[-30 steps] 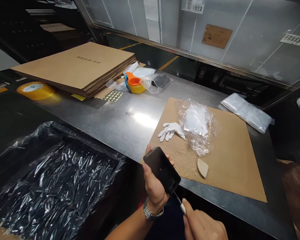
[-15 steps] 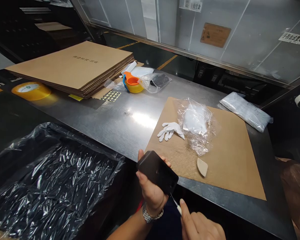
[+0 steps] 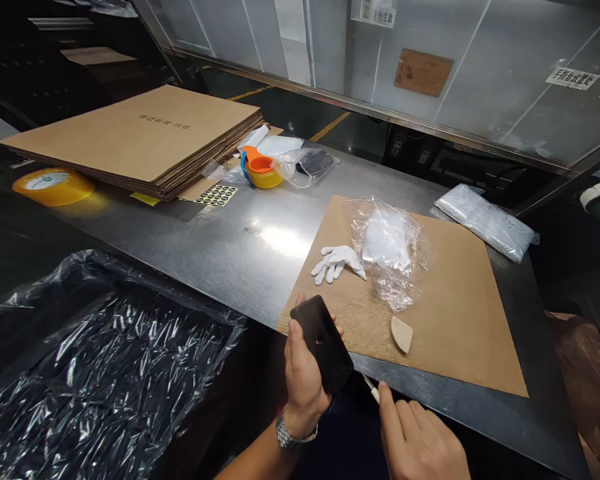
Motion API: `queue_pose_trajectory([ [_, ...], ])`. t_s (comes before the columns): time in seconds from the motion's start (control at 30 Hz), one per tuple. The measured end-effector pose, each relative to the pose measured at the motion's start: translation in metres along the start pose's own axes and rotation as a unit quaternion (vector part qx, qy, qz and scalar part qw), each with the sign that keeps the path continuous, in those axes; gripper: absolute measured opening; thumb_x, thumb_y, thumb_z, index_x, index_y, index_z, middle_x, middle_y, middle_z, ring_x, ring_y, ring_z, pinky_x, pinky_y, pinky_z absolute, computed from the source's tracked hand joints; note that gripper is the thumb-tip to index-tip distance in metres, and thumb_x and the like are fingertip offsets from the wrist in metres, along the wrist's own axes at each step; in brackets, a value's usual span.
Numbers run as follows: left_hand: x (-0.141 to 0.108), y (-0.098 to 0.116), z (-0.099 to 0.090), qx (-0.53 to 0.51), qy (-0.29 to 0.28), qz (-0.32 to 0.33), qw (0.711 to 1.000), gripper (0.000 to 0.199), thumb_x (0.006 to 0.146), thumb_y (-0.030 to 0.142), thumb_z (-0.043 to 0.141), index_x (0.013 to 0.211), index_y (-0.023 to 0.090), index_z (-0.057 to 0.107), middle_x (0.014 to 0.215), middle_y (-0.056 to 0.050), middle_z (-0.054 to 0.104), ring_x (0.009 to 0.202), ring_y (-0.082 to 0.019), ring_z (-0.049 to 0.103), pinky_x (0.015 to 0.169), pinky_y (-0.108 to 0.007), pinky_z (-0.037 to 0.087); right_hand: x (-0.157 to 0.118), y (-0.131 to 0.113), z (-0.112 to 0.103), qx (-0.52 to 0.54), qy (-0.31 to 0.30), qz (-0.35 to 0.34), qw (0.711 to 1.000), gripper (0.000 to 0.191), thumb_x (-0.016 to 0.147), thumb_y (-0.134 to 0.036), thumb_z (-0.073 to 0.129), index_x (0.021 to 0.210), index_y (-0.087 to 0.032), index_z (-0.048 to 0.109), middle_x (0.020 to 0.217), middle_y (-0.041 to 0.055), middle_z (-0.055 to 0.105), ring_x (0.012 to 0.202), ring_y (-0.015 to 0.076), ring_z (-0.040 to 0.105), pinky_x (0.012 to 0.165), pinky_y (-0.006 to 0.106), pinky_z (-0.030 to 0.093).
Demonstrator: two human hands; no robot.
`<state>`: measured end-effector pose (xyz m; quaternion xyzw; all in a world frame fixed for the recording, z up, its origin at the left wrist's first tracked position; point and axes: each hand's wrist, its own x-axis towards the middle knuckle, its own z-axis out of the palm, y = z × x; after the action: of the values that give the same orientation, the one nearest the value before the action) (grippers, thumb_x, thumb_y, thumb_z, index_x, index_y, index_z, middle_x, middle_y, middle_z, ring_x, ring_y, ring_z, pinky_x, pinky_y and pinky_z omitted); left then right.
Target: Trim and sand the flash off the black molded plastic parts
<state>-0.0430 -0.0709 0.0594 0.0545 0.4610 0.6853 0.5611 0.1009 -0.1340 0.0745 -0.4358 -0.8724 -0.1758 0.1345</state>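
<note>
Your left hand (image 3: 304, 377): closed around the edges of one black case (image 3: 325, 347), tilted, at the near edge of the table (image 3: 230, 253). Your left wrist: one metal watch (image 3: 285, 432). Your right hand (image 3: 423, 437): gripping one slim tool (image 3: 374, 392), pale handle, metal tip just beside the case's lower corner, apart from it. Before you, on the table: one cardboard sheet (image 3: 460, 313), bearing a white glove (image 3: 337, 263), a clear bag (image 3: 387, 243) with white contents, touching or nearly touching the glove, and a beige wedge (image 3: 401, 335) nearer you. Far right: one wrapped packet (image 3: 487, 221). To your left: a cardboard stack (image 3: 145, 133), a yellow tape roll (image 3: 55, 187), and an orange-and-blue dispenser (image 3: 261, 170).
</note>
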Motion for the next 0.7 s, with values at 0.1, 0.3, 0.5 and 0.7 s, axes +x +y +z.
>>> queue_pose_trajectory([
  [0.1,0.0008,0.0056,0.0031,-0.025,-0.020,-0.067,0.997,0.054,0.085,0.050,0.045,0.134,0.029,0.038,0.074,-0.002,0.064,0.057,-0.013,0.060,0.049,-0.021,0.049,-0.0044,0.0031,0.0038,0.063,-0.021,0.051,0.997,0.028,0.090,-0.007,0.033,0.090,-0.010,0.062,0.058,0.0008,0.052,0.049,0.0093,0.050,0.046,0.022,0.035],
  [0.3,0.0019,0.0093,0.0053,-0.052,-0.060,-0.104,0.991,0.051,0.086,0.048,0.043,0.134,0.028,0.038,0.072,-0.002,0.063,0.055,-0.013,0.059,0.050,-0.022,0.049,-0.0077,0.0021,0.0035,0.057,-0.014,0.039,0.998,0.031,0.092,-0.010,0.032,0.106,-0.011,0.060,0.057,-0.0012,0.050,0.046,0.0086,0.049,0.046,0.022,0.036],
  [0.5,-0.0010,0.0086,0.0067,-0.046,-0.075,-0.093,0.992,0.051,0.087,0.048,0.041,0.134,0.030,0.037,0.073,-0.002,0.063,0.057,-0.013,0.059,0.050,-0.021,0.049,-0.0063,0.0019,-0.0009,0.042,-0.024,0.056,0.997,0.027,0.093,-0.019,0.041,0.111,-0.012,0.060,0.055,-0.0023,0.048,0.047,0.0088,0.047,0.049,0.025,0.032],
  [0.7,-0.0043,0.0082,0.0051,-0.047,-0.081,-0.082,0.992,0.052,0.087,0.048,0.040,0.136,0.029,0.035,0.074,-0.003,0.063,0.058,-0.014,0.059,0.052,-0.022,0.048,-0.0079,0.0023,0.0005,0.041,-0.015,0.058,0.997,0.028,0.094,-0.020,0.039,0.108,-0.014,0.063,0.055,-0.0017,0.048,0.048,0.0091,0.047,0.050,0.024,0.033],
])
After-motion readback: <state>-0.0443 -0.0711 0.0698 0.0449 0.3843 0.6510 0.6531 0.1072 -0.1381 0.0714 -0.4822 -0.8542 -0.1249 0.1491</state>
